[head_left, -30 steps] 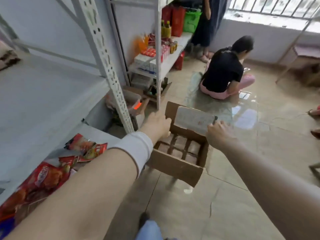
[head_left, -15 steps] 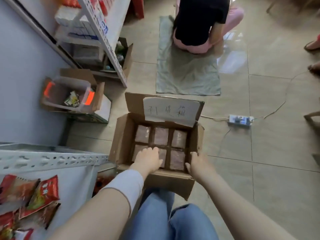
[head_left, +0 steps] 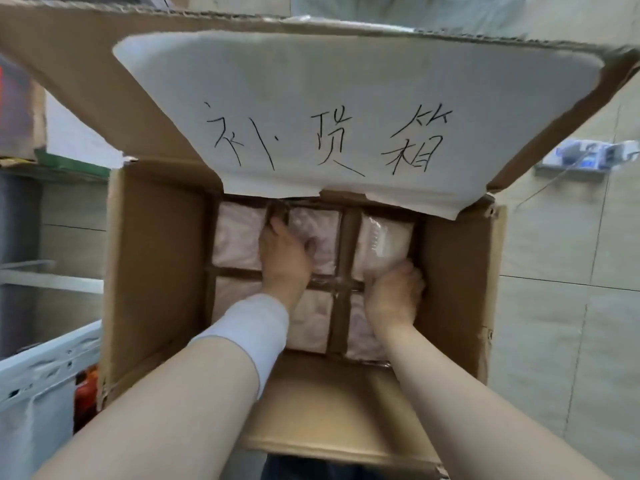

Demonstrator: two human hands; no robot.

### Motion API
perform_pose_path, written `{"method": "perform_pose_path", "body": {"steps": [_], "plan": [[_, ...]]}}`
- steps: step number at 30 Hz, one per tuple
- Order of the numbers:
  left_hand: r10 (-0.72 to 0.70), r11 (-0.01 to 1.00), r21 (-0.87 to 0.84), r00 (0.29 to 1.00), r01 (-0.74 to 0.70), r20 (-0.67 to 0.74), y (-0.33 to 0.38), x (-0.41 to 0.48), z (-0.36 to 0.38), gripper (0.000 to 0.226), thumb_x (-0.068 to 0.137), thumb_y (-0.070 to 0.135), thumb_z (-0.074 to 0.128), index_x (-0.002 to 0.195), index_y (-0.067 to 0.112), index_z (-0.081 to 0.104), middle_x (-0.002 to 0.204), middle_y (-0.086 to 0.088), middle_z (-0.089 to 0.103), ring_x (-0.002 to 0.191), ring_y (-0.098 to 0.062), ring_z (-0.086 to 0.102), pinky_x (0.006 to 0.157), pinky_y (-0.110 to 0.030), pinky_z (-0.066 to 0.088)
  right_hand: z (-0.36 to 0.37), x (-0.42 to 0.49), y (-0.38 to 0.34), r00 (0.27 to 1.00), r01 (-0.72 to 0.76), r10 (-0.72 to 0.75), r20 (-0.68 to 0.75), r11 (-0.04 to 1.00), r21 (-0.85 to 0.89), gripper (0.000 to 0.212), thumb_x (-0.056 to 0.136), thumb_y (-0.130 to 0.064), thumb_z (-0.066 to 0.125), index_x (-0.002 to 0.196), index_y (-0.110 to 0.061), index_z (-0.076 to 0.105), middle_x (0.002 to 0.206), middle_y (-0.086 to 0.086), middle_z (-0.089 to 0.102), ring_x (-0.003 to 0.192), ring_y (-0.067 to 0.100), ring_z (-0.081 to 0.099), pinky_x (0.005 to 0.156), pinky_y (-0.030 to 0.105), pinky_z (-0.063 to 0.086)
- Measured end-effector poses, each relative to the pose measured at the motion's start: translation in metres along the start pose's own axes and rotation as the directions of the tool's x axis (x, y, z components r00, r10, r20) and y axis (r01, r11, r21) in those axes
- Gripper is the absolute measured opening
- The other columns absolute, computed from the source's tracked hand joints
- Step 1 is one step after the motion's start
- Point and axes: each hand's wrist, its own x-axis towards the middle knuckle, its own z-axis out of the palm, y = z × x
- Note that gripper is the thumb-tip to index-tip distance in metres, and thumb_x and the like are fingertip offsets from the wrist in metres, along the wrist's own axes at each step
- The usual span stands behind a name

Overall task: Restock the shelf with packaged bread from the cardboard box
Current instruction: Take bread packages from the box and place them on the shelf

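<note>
Both hands are down in the open brown cardboard box [head_left: 156, 271] at centre frame, where pale pink bread packets in clear wrap [head_left: 235, 237] sit one per cell in a brown card divider grid [head_left: 347, 237]. The left hand [head_left: 285, 258] curls over the far middle packet [head_left: 323, 233]. At its 4 o'clock, the right hand [head_left: 394, 296] grips the near edge of the far right packet [head_left: 384, 237]. At 12 o'clock, the raised flap carries a white handwritten paper label [head_left: 311, 98].

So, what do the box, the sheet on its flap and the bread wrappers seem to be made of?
Cardboard box: brown corrugated board, matte; fluting shows along the flap edge. Sheet: white matte paper, with pen strokes and a ragged lower edge. Bread wrappers: probably thin clear plastic film, glossy; glare and creases show.
</note>
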Motion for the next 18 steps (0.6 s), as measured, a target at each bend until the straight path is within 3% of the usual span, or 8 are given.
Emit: {"method": "perform_pose_path", "body": {"steps": [2,4,8,11,13,15,18], "plan": [[0.001,1.0,-0.017,0.999,-0.002,-0.054,0.0,0.004,0.006,0.077,0.079,0.026,0.069,0.135,-0.004,0.024,0.135,-0.025,0.04,0.126,-0.038,0.037,0.105,-0.04,0.031,0.004,0.001,-0.004,0.996,-0.052,0.057,-0.062,0.995,0.081,0.053,0.092,-0.03,0.052,0.127,0.002,0.029,0.132,0.022,0.042,0.124,0.036,0.038,0.103,0.04,0.032],[-0.034,0.998,-0.063,0.997,0.029,-0.066,-0.002,0.008,0.005,0.081,0.074,0.029,0.073,0.135,0.0,0.029,0.131,-0.022,0.044,0.123,-0.036,0.041,0.101,-0.039,0.036,0.003,-0.002,-0.005,0.994,-0.069,0.077,-0.077,0.993,0.094,0.06,0.089,-0.031,0.058,0.127,0.002,0.027,0.131,0.022,0.045,0.124,0.037,0.039,0.101,0.042,0.032],[-0.094,0.981,-0.162,0.993,0.103,0.067,-0.006,0.022,-0.016,0.055,0.073,0.032,0.073,0.118,0.006,0.054,0.117,-0.015,0.061,0.109,-0.028,0.057,0.086,-0.024,0.044,-0.011,-0.007,-0.005,0.993,-0.044,0.059,-0.106,0.989,0.139,0.077,0.076,-0.04,0.07,0.129,-0.003,0.028,0.13,0.018,0.048,0.121,0.035,0.044,0.099,0.042,0.034],[-0.016,0.965,-0.258,0.994,0.043,0.104,-0.009,0.016,-0.031,0.05,0.072,0.024,0.074,0.115,0.01,0.052,0.115,-0.013,0.059,0.107,-0.026,0.056,0.092,-0.027,0.045,-0.022,-0.015,-0.009,0.994,-0.046,0.057,-0.098,0.993,0.106,0.082,0.067,-0.053,0.072,0.123,-0.003,0.041,0.126,0.017,0.052,0.119,0.034,0.045,0.096,0.042,0.037],[0.05,0.934,-0.357,0.993,-0.01,0.103,-0.008,0.004,-0.039,0.043,0.075,0.016,0.072,0.11,0.013,0.048,0.107,-0.01,0.058,0.099,-0.023,0.055,0.085,-0.023,0.043,-0.03,-0.021,-0.011,0.997,0.011,-0.003,-0.071,0.994,0.11,0.071,0.069,-0.054,0.07,0.118,-0.005,0.052,0.121,0.015,0.055,0.116,0.033,0.046,0.094,0.04,0.039],[0.07,0.905,-0.424,0.995,-0.033,0.072,-0.006,-0.012,-0.047,0.036,0.078,0.014,0.069,0.102,0.015,0.042,0.097,-0.004,0.054,0.089,-0.019,0.052,0.075,-0.019,0.037,-0.04,-0.027,-0.01,0.999,0.042,-0.039,-0.017,0.962,0.271,0.058,0.074,-0.047,0.069,0.117,-0.01,0.054,0.12,0.014,0.055,0.111,0.031,0.049,0.093,0.037,0.041],[-0.005,0.842,-0.539,1.0,0.002,-0.004,-0.006,-0.041,-0.065,0.035,0.081,0.014,0.065,0.104,0.019,0.039,0.089,0.008,0.049,0.08,-0.007,0.05,0.07,-0.015,0.036,-0.06,-0.044,0.001,0.998,-0.018,-0.023,0.065,0.825,0.565,0.053,0.077,-0.041,0.068,0.118,-0.014,0.048,0.114,0.007,0.052,0.1,0.025,0.053,0.083,0.033,0.044]]}}
